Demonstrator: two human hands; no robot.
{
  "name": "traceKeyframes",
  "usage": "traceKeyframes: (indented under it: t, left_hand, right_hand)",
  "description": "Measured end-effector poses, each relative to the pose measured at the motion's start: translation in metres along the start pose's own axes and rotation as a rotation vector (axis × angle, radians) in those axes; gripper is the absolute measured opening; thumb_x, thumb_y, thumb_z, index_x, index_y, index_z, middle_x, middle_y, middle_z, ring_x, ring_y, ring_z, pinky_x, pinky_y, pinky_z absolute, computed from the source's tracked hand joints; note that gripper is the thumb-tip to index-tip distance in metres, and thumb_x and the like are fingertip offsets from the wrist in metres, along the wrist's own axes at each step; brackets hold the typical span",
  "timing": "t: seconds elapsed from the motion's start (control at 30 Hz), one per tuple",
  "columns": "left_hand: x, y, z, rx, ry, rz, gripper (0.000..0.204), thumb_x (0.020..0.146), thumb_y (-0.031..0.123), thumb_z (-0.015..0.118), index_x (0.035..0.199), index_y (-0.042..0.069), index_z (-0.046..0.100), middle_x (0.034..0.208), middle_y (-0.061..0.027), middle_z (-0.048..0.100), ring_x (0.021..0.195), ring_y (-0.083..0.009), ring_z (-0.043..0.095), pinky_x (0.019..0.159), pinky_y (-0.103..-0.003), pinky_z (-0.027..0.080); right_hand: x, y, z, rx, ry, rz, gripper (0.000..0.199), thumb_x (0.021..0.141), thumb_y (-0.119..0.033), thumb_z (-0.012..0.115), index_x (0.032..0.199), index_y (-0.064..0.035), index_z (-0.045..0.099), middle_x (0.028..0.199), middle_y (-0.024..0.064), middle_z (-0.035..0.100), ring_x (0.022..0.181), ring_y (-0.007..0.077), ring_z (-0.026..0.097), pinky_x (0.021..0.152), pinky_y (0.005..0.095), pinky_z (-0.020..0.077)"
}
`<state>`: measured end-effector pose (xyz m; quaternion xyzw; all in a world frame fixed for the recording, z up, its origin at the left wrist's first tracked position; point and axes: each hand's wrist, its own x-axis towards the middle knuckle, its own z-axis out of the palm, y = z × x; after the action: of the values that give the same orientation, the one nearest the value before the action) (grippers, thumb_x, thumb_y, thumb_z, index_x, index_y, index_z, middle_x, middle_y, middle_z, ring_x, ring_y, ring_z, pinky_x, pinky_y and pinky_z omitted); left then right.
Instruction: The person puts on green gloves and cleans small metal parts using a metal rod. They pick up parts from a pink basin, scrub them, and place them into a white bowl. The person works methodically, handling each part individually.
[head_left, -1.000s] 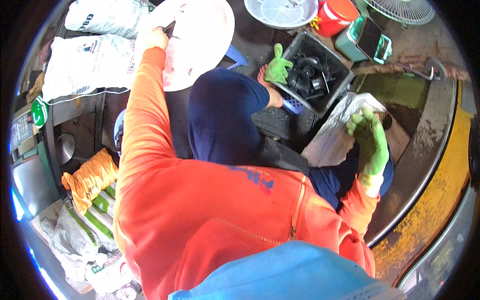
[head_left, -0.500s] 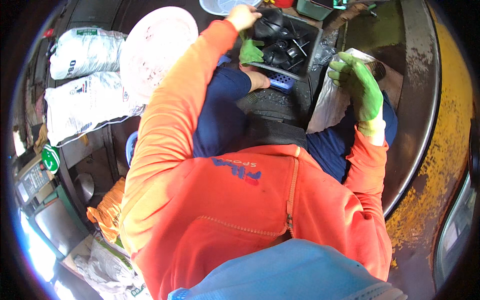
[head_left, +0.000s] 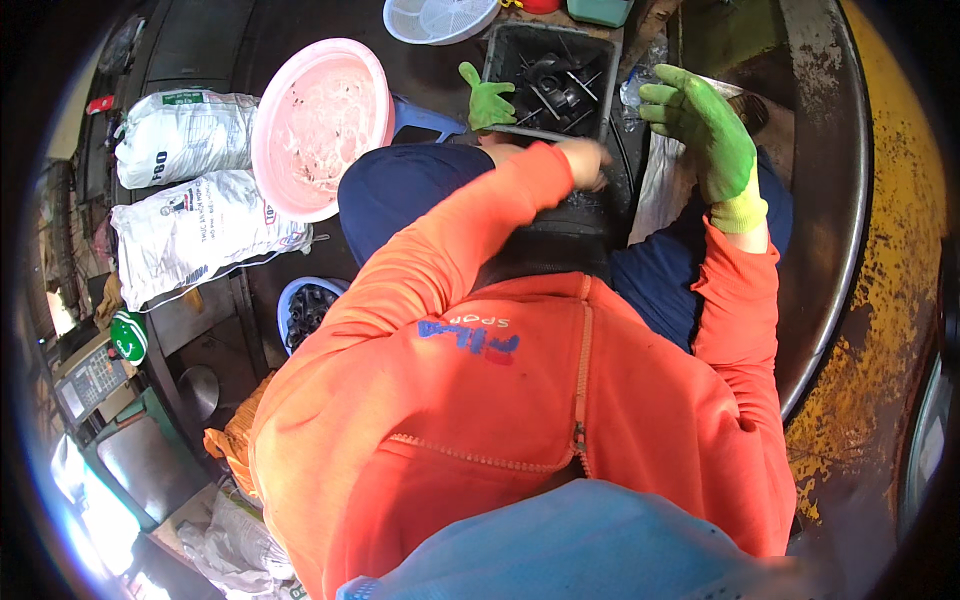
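Grey crate (head_left: 520, 60) of dark parts beside spare green glove (head_left: 487, 97), gloved right hand (head_left: 705, 125) grip wide, bare left hand (head_left: 585, 163) grip unclear, pink basin (head_left: 280, 120) left

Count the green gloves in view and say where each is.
2. One green glove lies at the dark crate's left edge; the other is worn on the right hand, raised beside the crate. More may be hidden.
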<state>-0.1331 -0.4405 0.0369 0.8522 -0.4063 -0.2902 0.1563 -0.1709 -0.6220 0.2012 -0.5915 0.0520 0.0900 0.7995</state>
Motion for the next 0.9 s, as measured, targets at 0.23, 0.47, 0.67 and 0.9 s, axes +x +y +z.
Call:
traceKeyframes:
  t: [0.23, 0.47, 0.67, 0.9]
  left_hand:
    - [0.003, -0.049, -0.002, -0.443, 0.278, -0.127, 0.046, 0.075, 0.032, 0.073, 0.114, 0.008, 0.065, 0.103, -0.0106, 0.067, 0.094, -0.0228, 0.063, 0.085, -0.032, 0.048]
    - [-0.020, -0.079, -0.002, -1.012, 0.231, -0.318, 0.039, 0.082, 0.024, 0.070, 0.116, 0.006, 0.063, 0.104, -0.0054, 0.065, 0.091, -0.0129, 0.059, 0.079, -0.027, 0.047]
    - [-0.004, -0.047, 0.036, -0.801, -0.400, -0.059, 0.050, 0.090, 0.035, 0.062, 0.131, 0.008, 0.052, 0.115, -0.0049, 0.062, 0.106, -0.0150, 0.055, 0.092, -0.029, 0.043]
    - [0.075, 0.064, 0.012, -1.228, -0.355, -0.347, 0.059, 0.095, 0.048, 0.044, 0.142, 0.012, 0.038, 0.130, -0.0047, 0.050, 0.102, -0.0153, 0.053, 0.079, -0.030, 0.048]
  right_hand:
    - [-0.005, 0.009, -0.001, -0.068, 0.029, 0.016, 0.050, 0.096, -0.041, 0.042, 0.127, -0.0024, 0.051, 0.112, 0.0119, 0.063, 0.096, 0.0209, 0.061, 0.087, 0.0330, 0.0426]
    - [0.003, 0.010, -0.009, -0.054, 0.057, -0.002, 0.048, 0.096, -0.039, 0.043, 0.127, -0.0024, 0.052, 0.111, 0.0097, 0.063, 0.095, 0.0191, 0.061, 0.088, 0.0317, 0.0424]
    - [-0.015, -0.038, -0.030, 0.145, 0.266, -0.193, 0.044, 0.095, -0.039, 0.044, 0.119, -0.0024, 0.053, 0.106, 0.0127, 0.063, 0.098, 0.0252, 0.060, 0.087, 0.0370, 0.0473]
    - [-0.018, -0.055, -0.059, 0.646, 0.294, -0.294, 0.039, 0.095, -0.035, 0.045, 0.112, -0.0031, 0.059, 0.099, 0.0127, 0.066, 0.090, 0.0285, 0.064, 0.080, 0.0406, 0.0524]
